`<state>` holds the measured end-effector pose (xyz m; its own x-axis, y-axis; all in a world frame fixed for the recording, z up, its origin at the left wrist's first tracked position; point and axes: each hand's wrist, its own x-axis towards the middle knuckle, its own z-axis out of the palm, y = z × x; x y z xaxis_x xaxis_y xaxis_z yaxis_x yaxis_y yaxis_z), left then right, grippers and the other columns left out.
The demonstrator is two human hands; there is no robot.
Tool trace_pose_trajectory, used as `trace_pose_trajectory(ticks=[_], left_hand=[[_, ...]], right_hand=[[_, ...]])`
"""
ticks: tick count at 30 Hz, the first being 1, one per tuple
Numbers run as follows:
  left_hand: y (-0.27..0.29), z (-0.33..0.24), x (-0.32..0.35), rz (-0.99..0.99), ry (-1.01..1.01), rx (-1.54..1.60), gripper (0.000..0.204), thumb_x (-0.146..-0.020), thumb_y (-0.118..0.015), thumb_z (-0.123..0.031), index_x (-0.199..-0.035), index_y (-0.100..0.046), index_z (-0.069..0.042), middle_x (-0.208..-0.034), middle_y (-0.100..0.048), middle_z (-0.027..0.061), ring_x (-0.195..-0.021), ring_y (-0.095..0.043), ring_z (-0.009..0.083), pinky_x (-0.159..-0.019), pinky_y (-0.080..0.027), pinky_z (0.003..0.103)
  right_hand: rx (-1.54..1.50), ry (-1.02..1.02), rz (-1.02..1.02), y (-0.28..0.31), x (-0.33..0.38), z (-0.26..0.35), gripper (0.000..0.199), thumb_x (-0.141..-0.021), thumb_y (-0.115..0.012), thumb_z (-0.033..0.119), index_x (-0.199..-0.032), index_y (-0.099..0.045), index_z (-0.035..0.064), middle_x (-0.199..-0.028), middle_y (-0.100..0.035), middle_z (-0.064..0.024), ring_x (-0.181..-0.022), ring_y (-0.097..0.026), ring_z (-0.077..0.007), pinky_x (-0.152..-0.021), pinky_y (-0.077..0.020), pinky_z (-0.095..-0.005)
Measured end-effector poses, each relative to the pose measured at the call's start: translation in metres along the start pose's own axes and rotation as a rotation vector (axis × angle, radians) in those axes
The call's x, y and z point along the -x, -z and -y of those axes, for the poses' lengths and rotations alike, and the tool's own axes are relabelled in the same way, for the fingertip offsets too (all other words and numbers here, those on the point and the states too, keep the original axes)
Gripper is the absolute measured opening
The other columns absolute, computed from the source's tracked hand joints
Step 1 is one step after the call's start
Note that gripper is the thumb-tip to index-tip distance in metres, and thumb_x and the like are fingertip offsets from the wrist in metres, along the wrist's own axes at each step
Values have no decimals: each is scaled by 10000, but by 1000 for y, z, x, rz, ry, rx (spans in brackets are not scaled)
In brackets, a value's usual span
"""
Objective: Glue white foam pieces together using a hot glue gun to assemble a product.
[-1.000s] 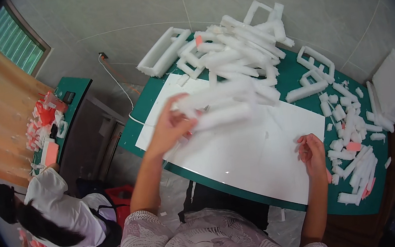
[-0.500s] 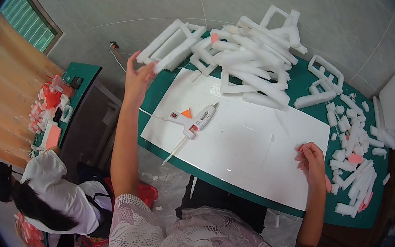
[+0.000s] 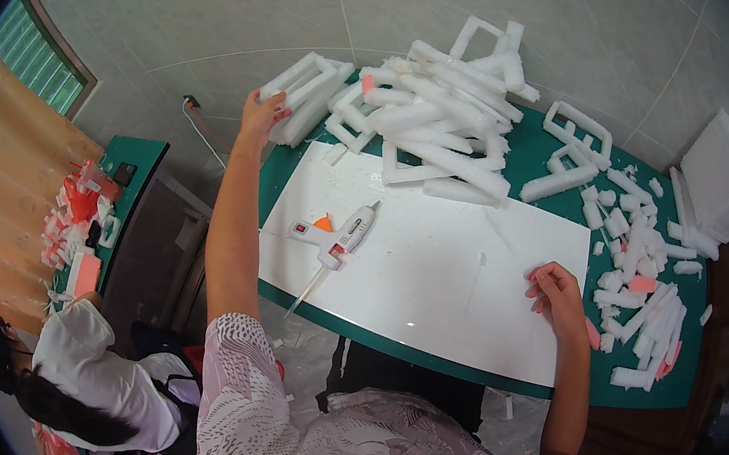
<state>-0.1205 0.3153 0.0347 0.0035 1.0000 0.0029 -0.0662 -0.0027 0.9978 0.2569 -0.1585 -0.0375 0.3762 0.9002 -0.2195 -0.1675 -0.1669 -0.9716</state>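
Observation:
At the far left end of the table, my left hand (image 3: 262, 115) grips the near end of a white foam frame (image 3: 302, 73). The frame lies on top of other white foam pieces. My right hand (image 3: 557, 287) rests over the right part of a white board (image 3: 441, 259), fingers loosely curled and a little apart, with nothing seen in them. Between the hands, a white glue gun (image 3: 336, 236) with an orange part lies on the board. A glue stick (image 3: 304, 293) sticks out of its back toward the table's near edge.
A heap of white foam strips and frames (image 3: 442, 118) covers the far side of the green table (image 3: 525, 140). Several small offcuts, some pink, lie at the right (image 3: 637, 258) beside a foam slab (image 3: 722, 188). Another person (image 3: 104, 368) sits left at a second table.
My left hand has lowered the foam frame onto the pieces at the far left. My right hand has stayed over the board. The whole view has shifted slightly.

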Motion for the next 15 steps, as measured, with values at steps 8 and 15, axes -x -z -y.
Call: trace_pose_trajectory(ticks=[8, 15], left_hand=[[0, -17, 8, -60, 36, -372, 606, -861, -722, -227, -1308, -431, 61, -1095, -620, 209, -779, -698, 224, -657, -605, 294], [4, -41, 32, -195, -175, -751, 435, -896, -633, -275, -1188, -564, 39, -881, -674, 193, -647, -693, 229, -555, -581, 330]], right_hand=[[60, 0, 11, -1, 1, 3, 142, -960, -579, 163, -935, -605, 25, -933, -642, -66, -715, -590, -91, -504, -475, -208], [81, -1, 10, 2, 3, 0, 143, -955, -582, 162, -949, -608, 22, -920, -641, -56, -725, -596, -97, -510, -477, -214]])
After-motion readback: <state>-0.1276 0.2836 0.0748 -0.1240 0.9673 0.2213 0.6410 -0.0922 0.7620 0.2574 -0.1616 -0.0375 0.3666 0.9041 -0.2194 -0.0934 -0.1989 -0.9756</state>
